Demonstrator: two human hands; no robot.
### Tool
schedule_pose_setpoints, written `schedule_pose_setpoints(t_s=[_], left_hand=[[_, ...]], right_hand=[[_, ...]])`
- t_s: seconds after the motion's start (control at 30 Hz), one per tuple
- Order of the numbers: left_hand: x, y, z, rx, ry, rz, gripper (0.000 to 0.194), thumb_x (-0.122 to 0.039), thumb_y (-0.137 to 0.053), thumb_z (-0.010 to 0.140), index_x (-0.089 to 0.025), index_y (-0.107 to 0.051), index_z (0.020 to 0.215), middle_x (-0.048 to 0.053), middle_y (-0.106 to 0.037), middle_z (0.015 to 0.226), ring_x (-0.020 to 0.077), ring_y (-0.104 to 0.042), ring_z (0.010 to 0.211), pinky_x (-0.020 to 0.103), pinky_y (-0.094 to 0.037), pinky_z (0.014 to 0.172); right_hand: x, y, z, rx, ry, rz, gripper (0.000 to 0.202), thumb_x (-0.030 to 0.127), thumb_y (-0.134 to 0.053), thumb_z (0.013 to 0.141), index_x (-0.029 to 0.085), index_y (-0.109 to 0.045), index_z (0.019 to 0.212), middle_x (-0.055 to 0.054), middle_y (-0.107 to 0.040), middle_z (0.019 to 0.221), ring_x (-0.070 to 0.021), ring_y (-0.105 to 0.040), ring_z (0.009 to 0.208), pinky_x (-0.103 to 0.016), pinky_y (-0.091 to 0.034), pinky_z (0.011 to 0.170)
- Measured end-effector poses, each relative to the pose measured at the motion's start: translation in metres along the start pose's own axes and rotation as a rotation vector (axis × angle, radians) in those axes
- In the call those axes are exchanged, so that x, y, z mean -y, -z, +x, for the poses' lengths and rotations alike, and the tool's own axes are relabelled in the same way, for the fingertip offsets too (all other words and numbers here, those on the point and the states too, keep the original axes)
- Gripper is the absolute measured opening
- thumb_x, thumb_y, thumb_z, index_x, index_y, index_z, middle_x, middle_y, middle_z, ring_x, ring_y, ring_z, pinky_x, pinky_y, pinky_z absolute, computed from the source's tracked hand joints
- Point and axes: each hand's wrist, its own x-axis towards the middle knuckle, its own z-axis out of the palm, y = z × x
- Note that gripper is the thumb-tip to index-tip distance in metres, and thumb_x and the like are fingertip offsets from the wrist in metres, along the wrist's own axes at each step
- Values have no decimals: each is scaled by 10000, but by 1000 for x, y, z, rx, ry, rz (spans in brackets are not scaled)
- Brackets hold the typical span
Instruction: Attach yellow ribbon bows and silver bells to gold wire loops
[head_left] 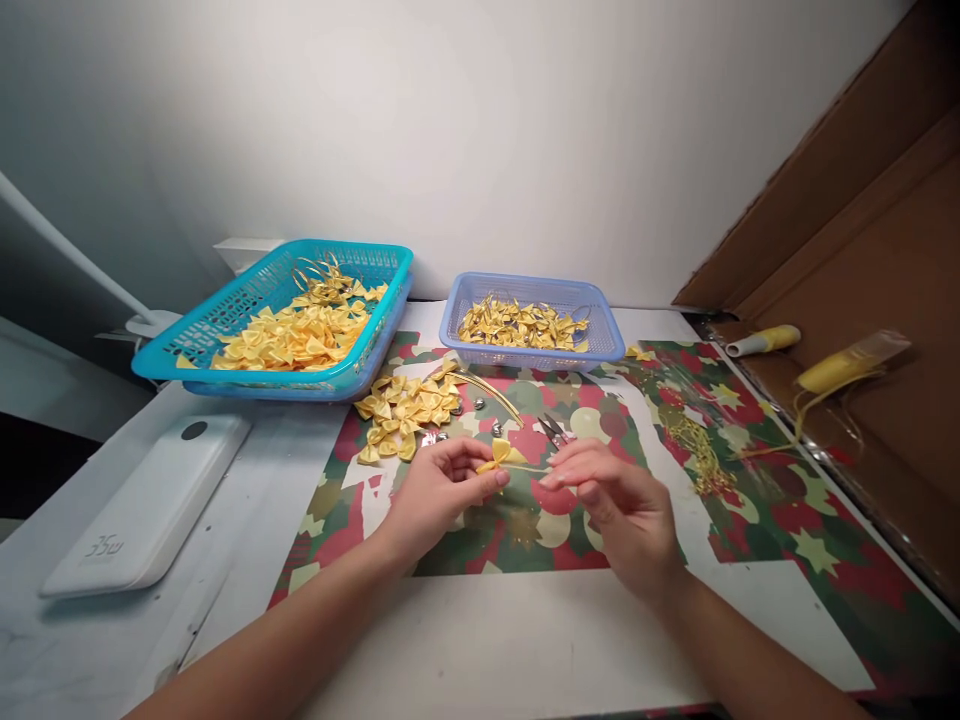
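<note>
Between the thumb and fingers of my left hand (450, 480) is a small yellow ribbon bow (499, 457). A thin yellow cord (531, 469) stretches from the bow to my right hand (619, 500), whose closed fingertips pinch its end. Just behind the right fingertips lie small scissors (553, 432), their handles hidden by the hand. Beyond my left hand is a loose pile of yellow bows (409, 405). Small silver bells (496, 430) and a bundle of gold ties (491, 392) rest near the pile.
A turquoise basket (161, 365) of bows stands at back left, a lilac basket (531, 352) of bows at back centre. A white power bank (142, 510) lies left. Cut cords (701, 455) and a yellow spool (840, 368) are right, beside a cardboard wall (862, 250).
</note>
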Motion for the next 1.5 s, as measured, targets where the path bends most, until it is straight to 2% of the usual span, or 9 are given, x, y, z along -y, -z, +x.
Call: schedule_pose_setpoints(t_s=[0.2,0.43,0.83,0.93,1.03,1.13,1.2,1.3,1.5], left_hand=[[-2,-1,-1,21,36,-13,388,-369,-825,628,-173,-521,768,-57,-562,573,56,-490,486,161,-371,473],[5,1,2,48,-31,2,456,-390,-763,717,-205,-347,708,-83,-468,588,59,-484,500,140,-337,421],[2,3,1,38,-69,114,272,-375,-718,764,-185,-523,781,-61,-553,627,31,-417,444,133,-326,389],[1,1,-1,64,-61,95,232,-378,-695,780,-182,-572,791,-50,-563,624,44,-458,456,142,-370,395],[2,-5,-5,138,17,14,228,-382,-681,785,-171,-615,841,-26,-590,633,80,-548,501,181,-459,437],[8,-11,-7,191,82,-120,319,-326,-742,736,-169,-617,984,21,-665,735,148,-660,691,237,-546,573],[13,-14,-8,233,62,-213,479,-262,-788,695,-189,-571,1116,61,-702,898,188,-686,833,282,-573,678],[20,-16,-9,289,0,-314,669,-184,-819,668,-236,-471,1237,91,-680,1090,201,-698,886,318,-579,755],[18,-21,-10,218,-26,-343,628,-175,-798,693,-234,-438,1204,47,-681,965,183,-704,790,325,-602,684]], right_hand=[[-3,0,1,36,52,-20,147,282,-598,910,331,-733,943,-8,-729,805,-192,-627,833,-418,-482,864],[-8,0,1,-7,-27,-8,112,266,-634,884,295,-742,887,-5,-665,745,-147,-601,734,-311,-503,700],[-10,-1,-3,-97,-96,-24,128,218,-579,919,268,-697,920,32,-712,718,-107,-674,671,-239,-548,668],[-11,-2,-4,-123,-100,-55,129,205,-595,906,273,-703,925,33,-718,704,-110,-678,649,-227,-557,627],[-13,-4,-7,-137,-125,-89,136,207,-602,899,283,-711,929,30,-734,711,-115,-685,638,-221,-568,601],[-13,-7,-9,-149,-168,-100,137,221,-606,897,293,-715,941,21,-754,750,-126,-705,663,-221,-584,601],[-13,-10,-10,-155,-202,-92,127,234,-613,893,292,-718,934,14,-762,777,-134,-716,689,-219,-591,601],[-12,-15,-9,-164,-257,-52,108,255,-627,881,283,-727,912,3,-768,803,-143,-726,703,-220,-600,598],[-10,-22,-8,-186,-325,48,94,280,-656,857,272,-747,881,-7,-772,817,-161,-739,751,-251,-619,670]])
